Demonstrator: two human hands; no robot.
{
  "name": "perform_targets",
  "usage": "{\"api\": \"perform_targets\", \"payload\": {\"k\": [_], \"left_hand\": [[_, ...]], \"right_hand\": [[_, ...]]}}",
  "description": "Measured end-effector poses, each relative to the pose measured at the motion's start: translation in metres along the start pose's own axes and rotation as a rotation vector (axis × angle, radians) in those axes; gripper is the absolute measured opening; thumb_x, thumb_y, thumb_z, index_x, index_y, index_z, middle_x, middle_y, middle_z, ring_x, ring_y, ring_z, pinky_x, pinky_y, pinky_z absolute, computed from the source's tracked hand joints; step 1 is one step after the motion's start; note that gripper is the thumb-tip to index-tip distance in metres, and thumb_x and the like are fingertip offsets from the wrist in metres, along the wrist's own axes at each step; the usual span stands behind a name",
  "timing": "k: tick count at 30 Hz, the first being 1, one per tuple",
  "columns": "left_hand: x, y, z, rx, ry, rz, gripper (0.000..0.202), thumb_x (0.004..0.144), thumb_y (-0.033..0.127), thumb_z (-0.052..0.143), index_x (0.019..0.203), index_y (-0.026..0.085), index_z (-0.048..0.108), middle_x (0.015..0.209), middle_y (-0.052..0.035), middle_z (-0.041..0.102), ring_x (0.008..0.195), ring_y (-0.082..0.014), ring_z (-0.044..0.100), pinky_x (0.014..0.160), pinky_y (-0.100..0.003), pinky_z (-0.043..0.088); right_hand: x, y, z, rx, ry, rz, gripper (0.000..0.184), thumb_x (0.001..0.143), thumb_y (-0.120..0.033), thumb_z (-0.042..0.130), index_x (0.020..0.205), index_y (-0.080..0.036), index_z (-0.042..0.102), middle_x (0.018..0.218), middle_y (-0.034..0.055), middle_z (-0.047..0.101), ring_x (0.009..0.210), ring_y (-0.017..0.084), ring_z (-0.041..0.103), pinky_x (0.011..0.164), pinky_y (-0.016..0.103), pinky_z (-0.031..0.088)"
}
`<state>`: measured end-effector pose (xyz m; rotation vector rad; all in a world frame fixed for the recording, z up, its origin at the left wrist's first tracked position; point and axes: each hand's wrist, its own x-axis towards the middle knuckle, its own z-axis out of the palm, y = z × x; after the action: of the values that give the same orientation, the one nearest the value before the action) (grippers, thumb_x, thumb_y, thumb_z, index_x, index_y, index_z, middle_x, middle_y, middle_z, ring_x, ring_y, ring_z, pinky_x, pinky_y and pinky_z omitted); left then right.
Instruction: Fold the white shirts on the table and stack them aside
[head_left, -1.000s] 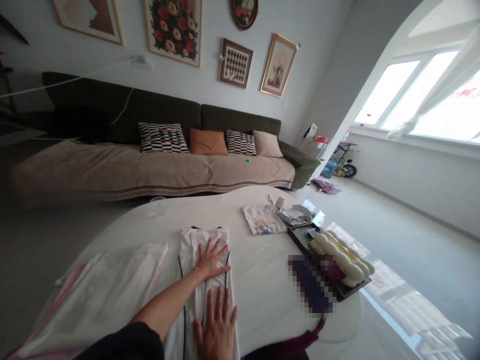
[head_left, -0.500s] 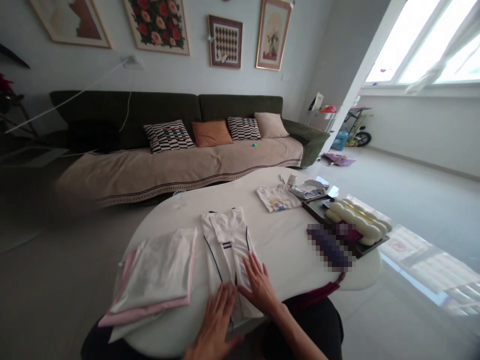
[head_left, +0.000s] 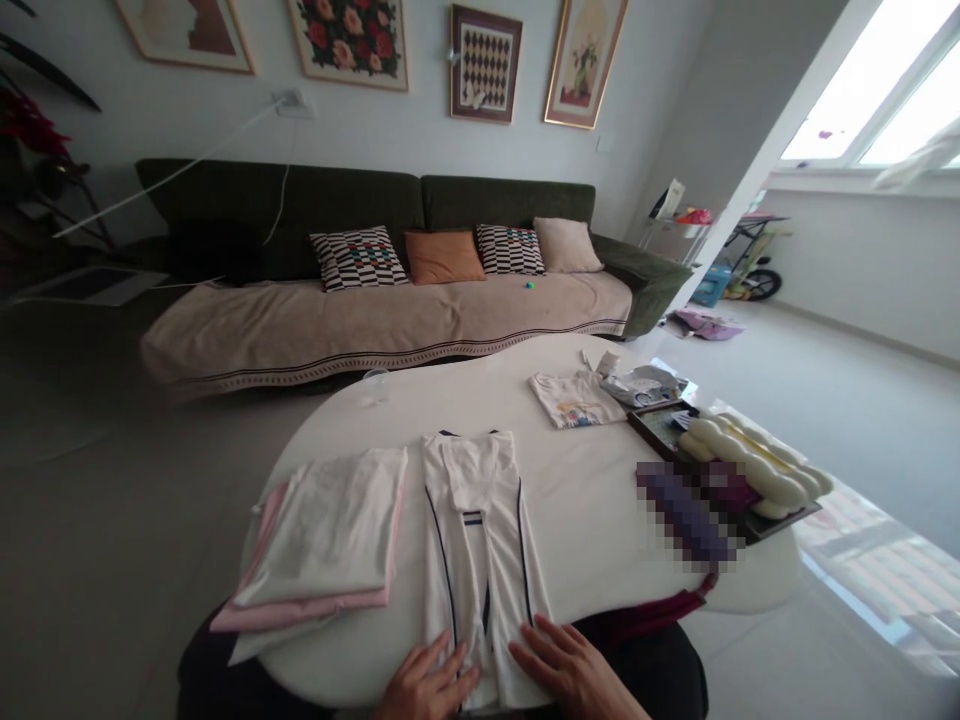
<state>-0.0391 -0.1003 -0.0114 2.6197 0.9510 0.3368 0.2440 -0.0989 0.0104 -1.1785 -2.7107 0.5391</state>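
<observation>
Your left hand (head_left: 425, 687) lies flat, fingers spread, on the near end of the white garment with dark piping (head_left: 480, 540), and your right hand (head_left: 564, 668) rests just beside it on the same hem, palm down and fingers apart; neither hand grips anything. The garment stretches lengthwise away from you along the middle of the white oval bench (head_left: 585, 500), folded into a long narrow strip with its neckline at the far end. Just to its left sits a stack of folded white and pink clothes (head_left: 330, 545), nearly touching the garment's edge. Farther off on the right lies a small folded printed shirt (head_left: 576, 398), and near it a dark tray (head_left: 660, 425) holding a cream ribbed object (head_left: 750, 472). A clear glass (head_left: 375, 385) stands at the bench's far edge, with the sofa (head_left: 390, 320) beyond.
</observation>
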Motion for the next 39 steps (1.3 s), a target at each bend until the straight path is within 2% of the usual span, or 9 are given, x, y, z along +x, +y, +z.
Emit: {"api": "perform_targets", "payload": {"k": [4,8,13,21,25,27,30,36,39], "left_hand": [[0.043,-0.019,-0.086,-0.667,-0.239,-0.208,0.034,0.080,0.016,0.051,0.107,0.030,0.068,0.099,0.0053,0.073,0.087,-0.0172,0.066,0.077,-0.021,0.047],[0.125,-0.091,-0.138,-0.909,-0.053,-0.643,0.028,0.066,0.027,0.067,0.092,0.018,0.070,0.082,0.0001,0.069,0.076,-0.0174,0.061,0.064,-0.022,0.044],[0.176,-0.158,-0.110,-0.890,0.079,-0.809,0.036,0.063,0.022,0.060,0.098,0.014,0.065,0.064,0.0016,0.059,0.058,-0.0151,0.055,0.052,-0.023,0.041],[0.175,-0.190,-0.082,-0.706,0.340,-0.739,0.039,0.070,0.016,0.058,0.108,0.016,0.062,0.087,-0.0038,0.067,0.081,-0.0183,0.063,0.071,-0.028,0.049],[0.178,-0.183,-0.061,-0.457,0.502,-0.732,0.048,0.076,0.014,0.053,0.124,0.018,0.051,0.130,-0.0111,0.053,0.127,-0.0249,0.041,0.104,-0.042,0.034],[0.173,-0.171,-0.048,-0.362,0.507,-0.709,0.048,0.080,0.019,0.052,0.128,0.017,0.048,0.140,-0.0132,0.044,0.136,-0.0276,0.027,0.110,-0.046,0.024],[0.166,-0.157,-0.038,-0.286,0.455,-0.699,0.044,0.084,0.025,0.051,0.127,0.014,0.050,0.143,-0.0156,0.041,0.138,-0.0314,0.022,0.112,-0.049,0.018],[0.167,-0.155,-0.062,-0.354,0.307,-0.785,0.043,0.083,0.023,0.053,0.125,0.015,0.051,0.135,-0.0156,0.049,0.132,-0.0307,0.033,0.110,-0.044,0.020],[0.161,-0.146,-0.079,-0.508,0.193,-0.859,0.041,0.076,0.023,0.059,0.114,0.009,0.057,0.118,-0.0186,0.060,0.122,-0.0350,0.045,0.102,-0.045,0.032]], "right_hand": [[0.041,0.013,-0.085,0.408,-0.119,0.193,0.059,0.074,-0.003,0.045,0.123,-0.032,0.059,0.094,-0.0023,0.073,0.085,0.016,0.067,0.076,0.021,0.048],[0.130,0.071,-0.126,0.408,-0.038,0.330,0.033,0.080,-0.013,0.060,0.113,-0.018,0.062,0.104,0.0033,0.067,0.094,0.018,0.062,0.084,0.031,0.049],[0.203,0.121,-0.096,0.344,0.097,0.507,0.030,0.090,-0.034,0.056,0.114,-0.017,0.056,0.115,0.0064,0.059,0.095,0.019,0.061,0.080,0.039,0.052],[0.213,0.133,-0.073,0.224,0.302,0.603,0.034,0.090,-0.032,0.055,0.121,-0.018,0.052,0.120,0.0074,0.057,0.100,0.020,0.060,0.085,0.042,0.050],[0.222,0.099,-0.054,0.104,0.375,0.633,0.049,0.093,-0.021,0.043,0.141,-0.018,0.032,0.149,0.0161,0.028,0.136,0.029,0.027,0.108,0.049,0.027],[0.222,0.074,-0.037,0.076,0.335,0.575,0.054,0.092,-0.025,0.045,0.143,-0.025,0.031,0.155,0.0095,0.017,0.142,0.030,0.009,0.111,0.053,0.015],[0.219,0.049,-0.016,0.075,0.227,0.494,0.054,0.089,-0.038,0.049,0.141,-0.036,0.034,0.155,0.0007,0.019,0.142,0.032,0.005,0.109,0.060,0.010],[0.211,0.043,-0.024,0.119,0.110,0.494,0.063,0.086,-0.041,0.051,0.144,-0.033,0.029,0.155,0.0035,0.015,0.142,0.033,0.005,0.108,0.060,0.011],[0.198,0.015,-0.020,0.152,0.123,0.568,0.082,0.080,-0.047,0.056,0.148,-0.019,0.019,0.155,0.0149,0.011,0.141,0.036,0.006,0.108,0.060,0.015]]}}
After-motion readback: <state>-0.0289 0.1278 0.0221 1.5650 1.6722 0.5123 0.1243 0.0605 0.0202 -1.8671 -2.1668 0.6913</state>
